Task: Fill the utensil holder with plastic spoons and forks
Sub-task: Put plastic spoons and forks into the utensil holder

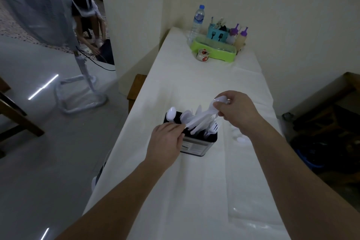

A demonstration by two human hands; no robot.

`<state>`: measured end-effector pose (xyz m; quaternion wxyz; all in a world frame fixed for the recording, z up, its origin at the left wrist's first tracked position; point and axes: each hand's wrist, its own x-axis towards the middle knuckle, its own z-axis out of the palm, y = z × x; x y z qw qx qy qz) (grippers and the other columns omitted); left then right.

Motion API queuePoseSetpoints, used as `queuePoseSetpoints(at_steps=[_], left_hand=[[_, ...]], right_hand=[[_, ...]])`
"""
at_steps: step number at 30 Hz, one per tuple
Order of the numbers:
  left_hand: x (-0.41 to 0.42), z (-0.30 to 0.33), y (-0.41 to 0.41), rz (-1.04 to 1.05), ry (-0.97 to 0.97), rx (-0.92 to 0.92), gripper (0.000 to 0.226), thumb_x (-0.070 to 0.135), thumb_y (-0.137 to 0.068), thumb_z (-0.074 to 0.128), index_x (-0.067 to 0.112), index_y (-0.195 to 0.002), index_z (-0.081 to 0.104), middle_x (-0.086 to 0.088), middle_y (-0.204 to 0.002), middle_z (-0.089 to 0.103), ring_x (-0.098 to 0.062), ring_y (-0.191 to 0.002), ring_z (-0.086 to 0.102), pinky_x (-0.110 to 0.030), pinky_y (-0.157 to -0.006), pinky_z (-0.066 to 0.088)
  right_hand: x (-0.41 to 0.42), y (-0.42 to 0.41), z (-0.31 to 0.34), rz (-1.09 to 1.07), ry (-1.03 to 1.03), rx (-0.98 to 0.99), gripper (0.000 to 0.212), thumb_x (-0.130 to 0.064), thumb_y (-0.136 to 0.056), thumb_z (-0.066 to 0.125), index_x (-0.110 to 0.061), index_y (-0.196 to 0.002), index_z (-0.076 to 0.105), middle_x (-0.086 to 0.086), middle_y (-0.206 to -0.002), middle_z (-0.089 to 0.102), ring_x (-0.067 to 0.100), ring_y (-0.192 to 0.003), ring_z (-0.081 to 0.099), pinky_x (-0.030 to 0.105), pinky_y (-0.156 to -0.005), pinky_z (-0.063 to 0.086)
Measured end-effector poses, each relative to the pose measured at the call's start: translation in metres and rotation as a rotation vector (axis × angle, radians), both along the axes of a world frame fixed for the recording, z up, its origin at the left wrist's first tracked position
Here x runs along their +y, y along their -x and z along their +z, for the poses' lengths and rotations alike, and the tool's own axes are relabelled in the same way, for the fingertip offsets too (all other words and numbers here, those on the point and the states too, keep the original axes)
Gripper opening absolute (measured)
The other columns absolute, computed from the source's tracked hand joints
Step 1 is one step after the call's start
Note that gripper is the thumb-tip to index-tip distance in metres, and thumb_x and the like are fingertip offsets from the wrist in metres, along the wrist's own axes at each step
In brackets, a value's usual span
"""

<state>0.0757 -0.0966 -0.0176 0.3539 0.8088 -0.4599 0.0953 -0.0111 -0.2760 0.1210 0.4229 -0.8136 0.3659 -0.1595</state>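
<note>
At the frame's centre, my left hand [165, 139] is pinching the handle ends of a bunch of white plastic utensils [200, 120] while my right hand [236, 110] is gripping their bowl ends, just above the black utensil holder [198, 145] on the white-covered table [194, 191]. In it, spoons and forks are standing upright. Farther back, toward upper centre, I am seeing a green tray [214, 49] and a water bottle [197, 20].

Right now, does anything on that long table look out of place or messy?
Mostly tidy. One white spoon lies loose on the tablecloth, right of the black utensil holder rather than inside it. Both hands, left hand and right hand, hold a bundle of plastic cutlery slanted over the holder.
</note>
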Motion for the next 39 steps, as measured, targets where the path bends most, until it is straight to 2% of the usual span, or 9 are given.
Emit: queuePoseSetpoints(at_steps=[3, 7, 11, 15, 23, 28, 30, 32, 39], left_hand=[[-0.005, 0.002, 0.003, 0.030, -0.076, -0.045, 0.031, 0.033, -0.090, 0.047, 0.021, -0.101, 0.073, 0.007, -0.100, 0.072, -0.018, -0.095, 0.064, -0.035, -0.081, 0.047], [-0.010, 0.002, 0.002, 0.078, -0.069, 0.021, 0.027, 0.031, -0.089, 0.051, 0.020, -0.097, 0.074, 0.005, -0.095, 0.073, -0.020, -0.090, 0.065, -0.037, -0.079, 0.048], [-0.009, -0.001, 0.001, 0.072, 0.020, 0.088, 0.030, 0.025, -0.091, 0.048, 0.014, -0.104, 0.073, -0.001, -0.098, 0.073, -0.023, -0.087, 0.065, -0.041, -0.077, 0.053], [-0.003, 0.000, 0.002, 0.113, 0.093, 0.118, 0.038, 0.025, -0.095, 0.043, 0.009, -0.114, 0.071, -0.005, -0.105, 0.073, -0.022, -0.088, 0.065, -0.040, -0.083, 0.053], [-0.003, -0.005, 0.000, 0.108, 0.062, 0.144, 0.039, 0.026, -0.095, 0.041, 0.009, -0.115, 0.070, -0.005, -0.101, 0.074, -0.023, -0.086, 0.066, -0.041, -0.080, 0.055], [-0.010, -0.002, 0.003, 0.067, -0.003, 0.068, 0.036, 0.036, -0.091, 0.056, 0.016, -0.119, 0.066, 0.002, -0.117, 0.069, -0.018, -0.101, 0.063, -0.040, -0.088, 0.050], [-0.013, -0.004, 0.003, 0.061, -0.051, 0.026, 0.037, 0.039, -0.086, 0.065, 0.017, -0.116, 0.066, 0.004, -0.111, 0.071, -0.017, -0.104, 0.063, -0.040, -0.093, 0.046], [-0.016, -0.005, 0.003, 0.061, -0.055, 0.011, 0.031, 0.035, -0.083, 0.070, 0.017, -0.107, 0.070, 0.004, -0.096, 0.073, -0.018, -0.097, 0.065, -0.039, -0.093, 0.046], [-0.021, -0.003, 0.000, 0.093, -0.052, -0.025, 0.007, 0.026, -0.085, 0.070, 0.020, -0.085, 0.073, 0.006, -0.071, 0.068, -0.018, -0.069, 0.062, -0.033, -0.075, 0.043]], right_hand=[[0.001, -0.002, -0.001, 0.031, 0.058, 0.036, 0.006, -0.014, -0.085, 0.066, -0.019, -0.089, 0.069, -0.002, -0.070, 0.067, 0.015, -0.057, 0.066, 0.026, -0.056, 0.045], [0.003, -0.007, 0.004, 0.047, 0.081, 0.047, 0.006, -0.015, -0.085, 0.066, -0.018, -0.089, 0.068, 0.001, -0.068, 0.067, 0.018, -0.061, 0.067, 0.024, -0.054, 0.044], [0.003, -0.013, 0.009, 0.058, 0.064, 0.021, 0.007, -0.016, -0.084, 0.066, -0.017, -0.091, 0.068, 0.005, -0.067, 0.068, 0.017, -0.058, 0.065, 0.026, -0.055, 0.045], [0.002, -0.016, 0.008, 0.030, -0.005, -0.020, 0.008, -0.015, -0.084, 0.067, -0.016, -0.091, 0.069, 0.009, -0.073, 0.070, 0.016, -0.057, 0.064, 0.032, -0.056, 0.049], [0.004, -0.010, -0.010, -0.014, -0.117, -0.008, 0.006, -0.011, -0.086, 0.066, -0.012, -0.090, 0.069, 0.006, -0.069, 0.067, 0.010, -0.052, 0.062, 0.031, -0.057, 0.050], [-0.004, -0.001, -0.010, -0.049, -0.161, -0.023, 0.006, -0.009, -0.087, 0.065, -0.007, -0.091, 0.069, 0.008, -0.068, 0.064, 0.015, -0.055, 0.059, 0.030, -0.055, 0.047], [-0.004, 0.001, -0.010, -0.043, -0.156, -0.023, 0.005, -0.009, -0.087, 0.065, -0.008, -0.090, 0.069, 0.008, -0.068, 0.064, 0.015, -0.055, 0.059, 0.028, -0.054, 0.047], [-0.003, 0.001, -0.010, -0.022, -0.124, -0.011, 0.005, -0.011, -0.086, 0.066, -0.010, -0.090, 0.069, 0.007, -0.068, 0.065, 0.014, -0.054, 0.060, 0.028, -0.054, 0.047], [0.004, -0.008, -0.010, 0.040, 0.007, 0.047, 0.009, -0.017, -0.082, 0.068, -0.015, -0.090, 0.069, 0.001, -0.070, 0.067, 0.017, -0.061, 0.065, 0.029, -0.061, 0.050]])
